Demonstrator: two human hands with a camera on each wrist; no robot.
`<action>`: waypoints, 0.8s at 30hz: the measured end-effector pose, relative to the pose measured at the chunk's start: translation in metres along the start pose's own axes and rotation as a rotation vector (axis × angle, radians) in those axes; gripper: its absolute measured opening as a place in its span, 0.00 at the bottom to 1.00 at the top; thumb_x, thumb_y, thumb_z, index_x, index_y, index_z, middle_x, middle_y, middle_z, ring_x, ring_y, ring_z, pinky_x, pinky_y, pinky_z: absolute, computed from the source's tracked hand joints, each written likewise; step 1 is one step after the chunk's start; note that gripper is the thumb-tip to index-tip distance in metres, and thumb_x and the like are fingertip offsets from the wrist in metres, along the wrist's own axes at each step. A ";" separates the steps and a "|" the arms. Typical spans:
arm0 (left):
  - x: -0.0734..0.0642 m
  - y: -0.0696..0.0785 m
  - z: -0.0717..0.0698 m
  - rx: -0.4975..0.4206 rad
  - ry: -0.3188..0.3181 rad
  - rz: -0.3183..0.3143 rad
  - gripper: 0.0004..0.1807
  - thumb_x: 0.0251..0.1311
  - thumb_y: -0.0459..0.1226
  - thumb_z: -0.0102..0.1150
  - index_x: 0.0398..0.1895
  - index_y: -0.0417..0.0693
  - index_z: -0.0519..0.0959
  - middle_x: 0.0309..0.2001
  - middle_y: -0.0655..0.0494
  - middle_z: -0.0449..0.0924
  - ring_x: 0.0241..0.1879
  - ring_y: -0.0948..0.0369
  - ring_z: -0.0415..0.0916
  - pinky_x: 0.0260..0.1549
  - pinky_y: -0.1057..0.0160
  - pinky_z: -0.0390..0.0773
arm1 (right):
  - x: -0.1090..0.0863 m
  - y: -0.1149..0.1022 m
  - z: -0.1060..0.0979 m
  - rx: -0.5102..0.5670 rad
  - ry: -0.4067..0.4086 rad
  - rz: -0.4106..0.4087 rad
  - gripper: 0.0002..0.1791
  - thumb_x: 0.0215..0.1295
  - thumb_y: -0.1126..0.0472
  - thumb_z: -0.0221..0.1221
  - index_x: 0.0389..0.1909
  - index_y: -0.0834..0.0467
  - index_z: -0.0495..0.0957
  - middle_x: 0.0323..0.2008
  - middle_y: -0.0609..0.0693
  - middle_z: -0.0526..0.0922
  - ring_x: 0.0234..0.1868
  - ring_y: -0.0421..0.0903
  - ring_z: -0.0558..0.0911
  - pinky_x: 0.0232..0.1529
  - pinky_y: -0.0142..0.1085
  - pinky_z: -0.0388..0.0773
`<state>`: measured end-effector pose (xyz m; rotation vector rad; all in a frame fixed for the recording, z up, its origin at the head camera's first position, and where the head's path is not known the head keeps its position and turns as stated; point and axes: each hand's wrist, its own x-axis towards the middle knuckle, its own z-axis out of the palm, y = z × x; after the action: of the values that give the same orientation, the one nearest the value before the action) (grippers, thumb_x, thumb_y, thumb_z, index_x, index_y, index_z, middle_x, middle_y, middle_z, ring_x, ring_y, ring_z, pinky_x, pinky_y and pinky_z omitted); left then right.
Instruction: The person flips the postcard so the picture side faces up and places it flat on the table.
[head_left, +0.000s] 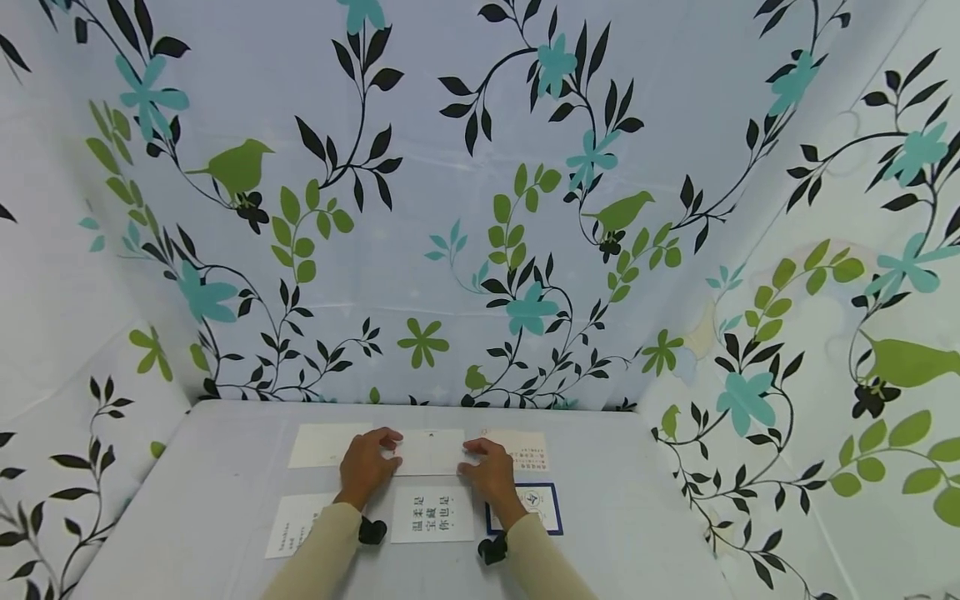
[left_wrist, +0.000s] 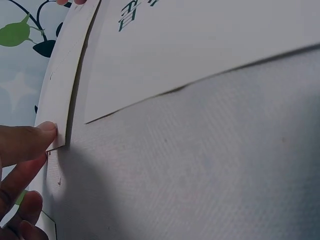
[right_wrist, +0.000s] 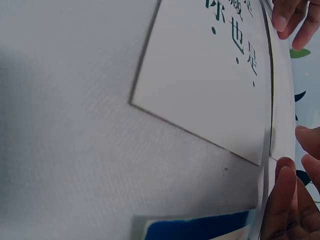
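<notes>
Head cam: high, from near side of table (head_left: pixel 615 508), facing fwd/down to far edge; widest. Wrist cams: low, v. close, rolled approx. sideways; far edge on L-wrist view's left, R-wrist view's right. All share held card (head_left: pixel 430 454) & ctr printed card (head_left: pixel 432 514).

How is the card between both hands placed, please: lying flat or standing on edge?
Flat: in the head view, the card lies broad side up on the table between left hand and right hand.
</notes>
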<state>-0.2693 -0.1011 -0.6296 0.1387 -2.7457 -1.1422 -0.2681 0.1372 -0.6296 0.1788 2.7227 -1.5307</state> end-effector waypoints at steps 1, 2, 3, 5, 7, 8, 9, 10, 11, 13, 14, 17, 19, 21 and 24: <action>0.000 0.000 0.000 0.001 0.003 0.000 0.19 0.50 0.30 0.80 0.47 0.49 0.89 0.42 0.51 0.90 0.45 0.51 0.80 0.49 0.44 0.79 | 0.000 0.000 0.000 -0.001 -0.005 0.004 0.21 0.57 0.65 0.76 0.52 0.50 0.87 0.54 0.48 0.89 0.64 0.53 0.81 0.62 0.53 0.75; 0.000 0.000 0.001 0.001 0.005 -0.002 0.19 0.50 0.30 0.80 0.47 0.49 0.89 0.42 0.51 0.91 0.45 0.51 0.80 0.50 0.44 0.79 | 0.000 -0.001 0.000 -0.002 -0.008 0.006 0.21 0.57 0.64 0.75 0.52 0.50 0.88 0.54 0.47 0.89 0.64 0.53 0.81 0.62 0.52 0.75; 0.000 0.000 0.001 0.000 0.007 -0.002 0.19 0.50 0.30 0.80 0.47 0.49 0.89 0.42 0.51 0.91 0.45 0.51 0.80 0.50 0.44 0.79 | -0.001 -0.002 0.001 -0.004 -0.009 0.005 0.20 0.57 0.64 0.76 0.52 0.50 0.88 0.54 0.47 0.89 0.63 0.53 0.81 0.62 0.52 0.75; 0.000 -0.001 0.002 0.001 0.012 -0.003 0.19 0.50 0.30 0.80 0.47 0.49 0.89 0.41 0.51 0.90 0.45 0.50 0.80 0.50 0.44 0.79 | -0.001 -0.004 0.002 -0.001 -0.009 0.010 0.20 0.57 0.64 0.76 0.51 0.50 0.88 0.53 0.47 0.90 0.63 0.53 0.82 0.61 0.52 0.75; 0.000 -0.002 0.003 0.000 0.014 -0.004 0.19 0.50 0.30 0.80 0.46 0.49 0.89 0.41 0.52 0.90 0.45 0.50 0.80 0.50 0.44 0.78 | -0.002 -0.005 0.002 0.005 -0.008 0.020 0.19 0.57 0.64 0.76 0.50 0.50 0.88 0.52 0.47 0.90 0.60 0.51 0.82 0.60 0.50 0.76; 0.000 -0.002 0.003 -0.002 0.017 -0.001 0.19 0.49 0.29 0.80 0.46 0.49 0.89 0.40 0.52 0.90 0.45 0.50 0.80 0.49 0.44 0.78 | -0.002 -0.006 0.002 0.007 0.000 0.021 0.19 0.57 0.64 0.76 0.50 0.50 0.88 0.52 0.47 0.90 0.57 0.51 0.83 0.58 0.49 0.76; 0.000 -0.002 0.003 -0.002 0.018 0.003 0.18 0.49 0.29 0.80 0.46 0.48 0.89 0.40 0.52 0.90 0.44 0.50 0.79 0.49 0.44 0.78 | -0.002 -0.006 0.003 0.008 0.009 0.020 0.19 0.57 0.64 0.76 0.49 0.50 0.88 0.51 0.47 0.90 0.54 0.49 0.83 0.56 0.48 0.77; 0.000 -0.002 0.003 -0.002 0.018 0.003 0.18 0.49 0.29 0.80 0.45 0.48 0.89 0.40 0.52 0.90 0.44 0.50 0.79 0.49 0.44 0.78 | -0.002 -0.006 0.003 0.010 0.017 0.024 0.18 0.57 0.64 0.76 0.49 0.50 0.88 0.50 0.46 0.90 0.52 0.48 0.84 0.54 0.46 0.78; 0.000 -0.003 0.003 -0.002 0.019 0.005 0.18 0.49 0.29 0.79 0.45 0.48 0.89 0.40 0.52 0.90 0.44 0.50 0.79 0.49 0.45 0.77 | -0.001 -0.006 0.003 0.015 0.026 0.026 0.17 0.58 0.64 0.75 0.49 0.49 0.88 0.49 0.45 0.90 0.50 0.46 0.84 0.53 0.44 0.79; 0.000 -0.003 0.003 0.000 0.022 0.011 0.18 0.49 0.29 0.79 0.45 0.48 0.89 0.40 0.52 0.90 0.44 0.50 0.79 0.49 0.45 0.77 | 0.000 -0.006 0.003 0.044 0.036 0.027 0.16 0.60 0.64 0.74 0.49 0.50 0.88 0.48 0.45 0.89 0.46 0.44 0.85 0.50 0.42 0.82; 0.000 -0.003 0.003 0.002 0.024 0.012 0.18 0.49 0.29 0.79 0.45 0.48 0.89 0.40 0.52 0.90 0.44 0.50 0.79 0.49 0.45 0.77 | 0.001 -0.005 0.003 0.060 0.043 0.022 0.15 0.61 0.64 0.74 0.49 0.50 0.88 0.47 0.45 0.89 0.44 0.43 0.85 0.49 0.41 0.83; -0.001 -0.004 0.005 0.005 0.027 0.011 0.18 0.49 0.29 0.79 0.45 0.49 0.89 0.40 0.53 0.89 0.45 0.50 0.79 0.50 0.45 0.77 | 0.002 -0.007 0.002 0.101 0.056 0.025 0.15 0.62 0.65 0.73 0.49 0.53 0.87 0.47 0.47 0.89 0.44 0.43 0.88 0.49 0.41 0.85; -0.001 -0.003 0.005 0.008 0.030 0.014 0.18 0.49 0.29 0.79 0.45 0.49 0.89 0.40 0.52 0.90 0.46 0.50 0.79 0.50 0.45 0.77 | 0.002 -0.007 0.002 0.101 0.066 0.035 0.15 0.61 0.65 0.73 0.50 0.54 0.87 0.47 0.49 0.89 0.44 0.45 0.87 0.49 0.43 0.85; -0.002 -0.003 0.005 0.010 0.032 0.015 0.18 0.49 0.29 0.79 0.44 0.49 0.89 0.40 0.52 0.90 0.46 0.50 0.79 0.50 0.44 0.76 | 0.002 -0.008 0.003 0.075 0.072 0.059 0.16 0.60 0.65 0.73 0.49 0.53 0.88 0.48 0.49 0.89 0.44 0.45 0.86 0.48 0.43 0.83; -0.002 -0.002 0.005 0.013 0.034 0.015 0.17 0.49 0.29 0.79 0.44 0.49 0.89 0.41 0.51 0.90 0.45 0.49 0.79 0.50 0.45 0.76 | 0.003 -0.007 0.005 0.046 0.063 0.084 0.16 0.58 0.65 0.74 0.47 0.51 0.88 0.49 0.48 0.89 0.43 0.45 0.83 0.48 0.43 0.80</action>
<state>-0.2686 -0.0988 -0.6353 0.1375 -2.7202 -1.1077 -0.2718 0.1295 -0.6265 0.3427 2.6904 -1.5920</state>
